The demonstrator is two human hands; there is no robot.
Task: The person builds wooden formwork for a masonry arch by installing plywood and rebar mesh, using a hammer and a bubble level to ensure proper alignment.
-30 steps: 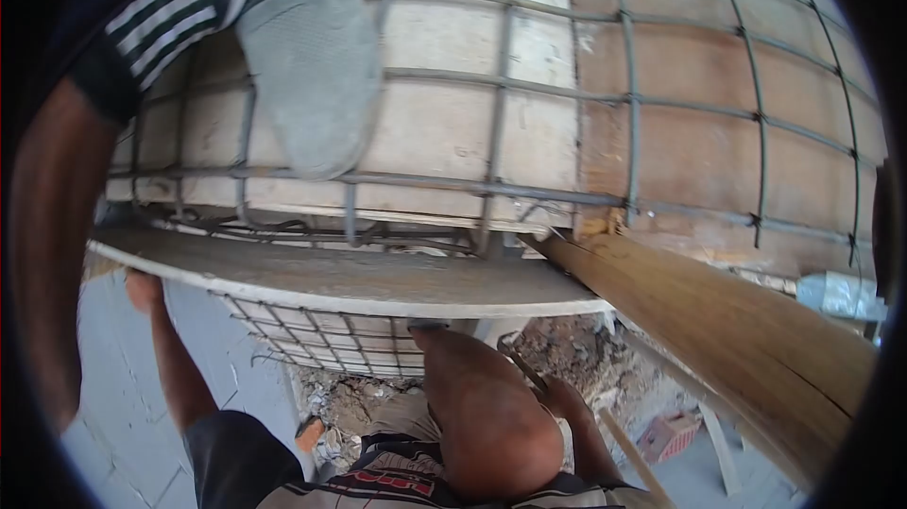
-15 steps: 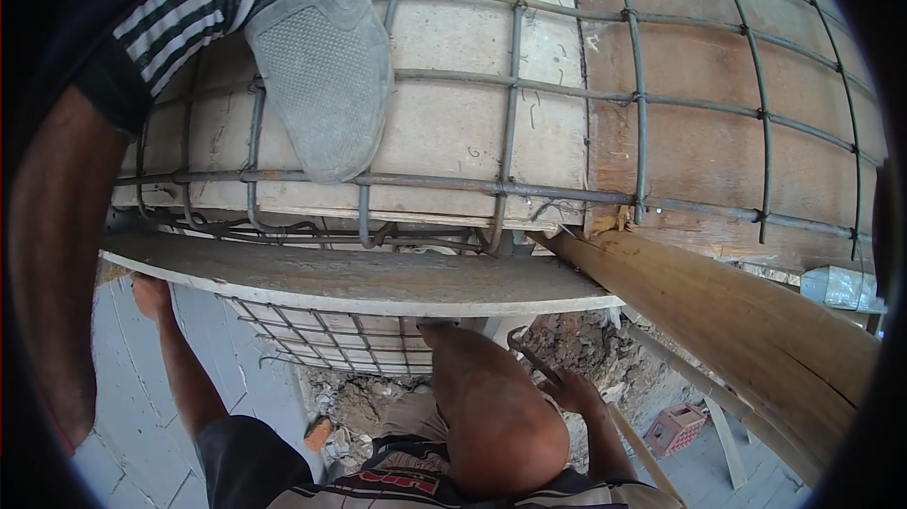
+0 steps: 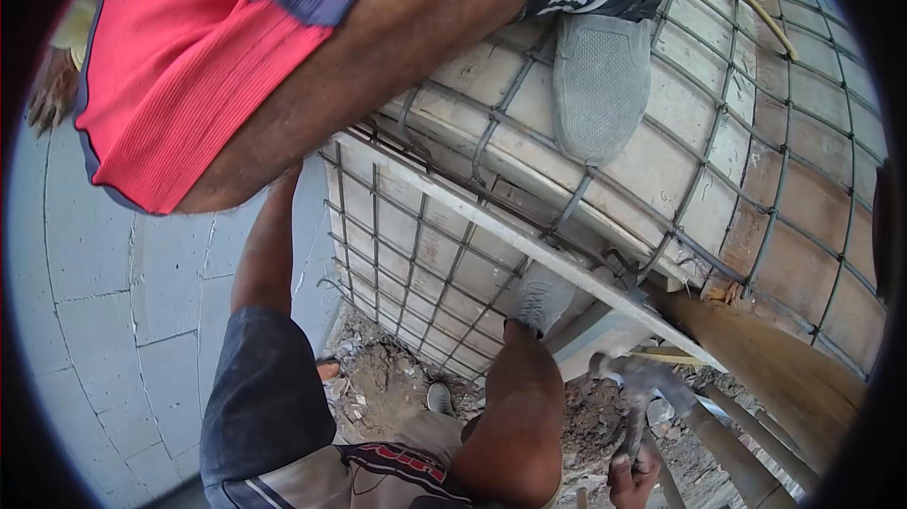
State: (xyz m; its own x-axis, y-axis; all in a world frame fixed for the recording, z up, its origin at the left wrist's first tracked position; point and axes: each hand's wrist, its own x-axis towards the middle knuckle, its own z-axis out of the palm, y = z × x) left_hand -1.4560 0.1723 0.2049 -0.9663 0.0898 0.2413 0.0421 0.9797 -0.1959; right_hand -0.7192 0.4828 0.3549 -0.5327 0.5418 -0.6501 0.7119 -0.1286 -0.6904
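Observation:
My right hand (image 3: 633,481), low on the right, is wrapped round the handle of a claw hammer (image 3: 631,424). The hammer's head is smeared by motion near the lower right end of a long wooden board (image 3: 529,240). That board runs slantwise alongside the plywood formwork, showing mainly its narrow edge. My left arm (image 3: 267,249) reaches up toward the board's upper left end. A co-worker's bent knee covers my left hand, so its fingers and any grip are hidden. My own leg is bent, with one grey shoe (image 3: 545,294) against the formwork below the board.
A co-worker in red shorts (image 3: 217,84) crouches over the board, one shoe (image 3: 603,89) on the rebar grid (image 3: 704,160). Another hand (image 3: 54,92) shows at far left. A thick round timber (image 3: 775,348) slopes at right. A grey block wall (image 3: 113,339) stands left; rubble (image 3: 378,358) lies below.
My view has swung left, so the board now slants and shows its edge. The co-worker's knee now covers my left hand. My right hand and the hammer appear lower and farther right.

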